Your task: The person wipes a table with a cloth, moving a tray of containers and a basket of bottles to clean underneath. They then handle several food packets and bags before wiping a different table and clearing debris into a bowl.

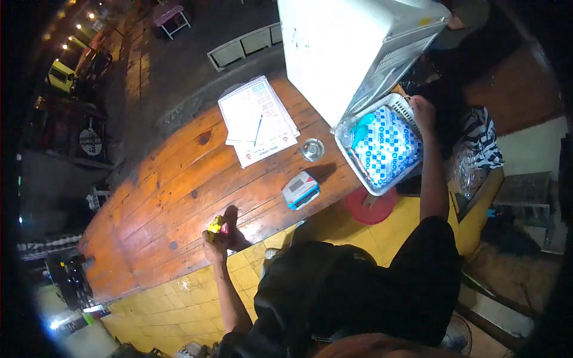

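Note:
My left hand point(214, 249) is closed around a small yellow item point(215, 224) with a bit of red beside it, over the front edge of the wooden table point(155, 209). My right hand point(422, 113) is closed at the back right rim of a white plastic basket point(375, 190); whether it grips the rim is too small to tell. Inside the basket lies a blue and white printed package point(388, 146), with a turquoise object point(361, 132) at its left side.
A blue and white box point(300, 190) and a clear glass point(312, 150) stand on the table. Behind them lie papers point(253, 113) with a pen point(258, 129). A large white appliance point(334, 53) rises at the back; a red round stool point(371, 206) is below the basket.

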Motion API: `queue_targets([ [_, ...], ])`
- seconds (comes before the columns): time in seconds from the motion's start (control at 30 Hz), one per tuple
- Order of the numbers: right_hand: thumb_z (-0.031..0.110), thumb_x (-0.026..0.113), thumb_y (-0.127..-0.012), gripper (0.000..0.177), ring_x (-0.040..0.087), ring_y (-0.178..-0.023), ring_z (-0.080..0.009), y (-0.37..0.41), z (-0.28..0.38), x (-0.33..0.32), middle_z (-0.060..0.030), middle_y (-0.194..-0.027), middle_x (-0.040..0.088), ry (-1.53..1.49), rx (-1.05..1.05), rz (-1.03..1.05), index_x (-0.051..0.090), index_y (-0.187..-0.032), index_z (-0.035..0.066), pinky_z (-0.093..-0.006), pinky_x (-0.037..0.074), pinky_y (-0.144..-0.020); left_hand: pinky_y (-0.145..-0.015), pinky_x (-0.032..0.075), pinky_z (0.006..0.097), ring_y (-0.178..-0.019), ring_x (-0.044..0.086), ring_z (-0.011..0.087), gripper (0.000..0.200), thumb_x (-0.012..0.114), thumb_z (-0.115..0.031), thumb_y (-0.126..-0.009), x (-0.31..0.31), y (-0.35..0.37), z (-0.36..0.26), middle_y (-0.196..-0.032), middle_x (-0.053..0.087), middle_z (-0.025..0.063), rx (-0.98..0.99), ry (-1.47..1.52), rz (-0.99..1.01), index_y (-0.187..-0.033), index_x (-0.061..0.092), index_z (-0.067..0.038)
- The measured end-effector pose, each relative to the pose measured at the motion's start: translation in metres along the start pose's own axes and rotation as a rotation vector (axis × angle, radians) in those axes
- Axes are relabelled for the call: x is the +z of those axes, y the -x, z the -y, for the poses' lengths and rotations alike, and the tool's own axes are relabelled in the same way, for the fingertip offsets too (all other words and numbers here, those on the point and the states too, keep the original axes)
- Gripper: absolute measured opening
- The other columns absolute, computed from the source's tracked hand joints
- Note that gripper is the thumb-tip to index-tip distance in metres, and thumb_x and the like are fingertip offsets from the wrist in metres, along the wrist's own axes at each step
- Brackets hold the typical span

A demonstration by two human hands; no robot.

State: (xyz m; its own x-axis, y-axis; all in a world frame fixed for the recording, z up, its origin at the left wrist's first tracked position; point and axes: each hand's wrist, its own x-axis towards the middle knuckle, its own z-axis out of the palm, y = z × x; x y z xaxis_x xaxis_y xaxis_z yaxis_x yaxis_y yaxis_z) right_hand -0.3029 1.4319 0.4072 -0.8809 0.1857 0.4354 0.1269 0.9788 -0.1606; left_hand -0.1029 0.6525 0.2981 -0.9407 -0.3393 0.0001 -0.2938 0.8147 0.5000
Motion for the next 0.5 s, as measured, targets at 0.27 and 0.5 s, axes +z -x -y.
queue_targets([
  [0.27,0.024,0.06,-0.089,0.03,0.058,-0.083,-0.0132,0.041,0.241,-0.113,-0.0062,-0.089,0.063,-0.766,0.127,-0.034,0.062,-0.105,-0.001,-0.0267,0.047,-0.075,-0.065,0.048,0.0308,-0.076,0.057,0.0155,0.025,0.062,-0.007,-0.084,-0.076,0.063,0.044,-0.081,0.063,0.0112,-0.163,0.399,-0.249,-0.106,0.053,0.0],
  [0.5,0.01,0.059,-0.091,0.018,0.061,-0.091,-0.0161,0.189,0.499,-0.104,-0.0095,-0.095,0.063,-1.176,-0.154,0.466,0.059,-0.101,-0.004,-0.0286,0.048,-0.084,-0.085,0.048,0.0357,-0.097,0.062,0.0282,0.039,0.069,-0.013,-0.077,-0.137,0.176,0.146,-0.102,0.063,0.0212,-0.533,0.429,-0.563,-0.111,0.056,0.002],
])
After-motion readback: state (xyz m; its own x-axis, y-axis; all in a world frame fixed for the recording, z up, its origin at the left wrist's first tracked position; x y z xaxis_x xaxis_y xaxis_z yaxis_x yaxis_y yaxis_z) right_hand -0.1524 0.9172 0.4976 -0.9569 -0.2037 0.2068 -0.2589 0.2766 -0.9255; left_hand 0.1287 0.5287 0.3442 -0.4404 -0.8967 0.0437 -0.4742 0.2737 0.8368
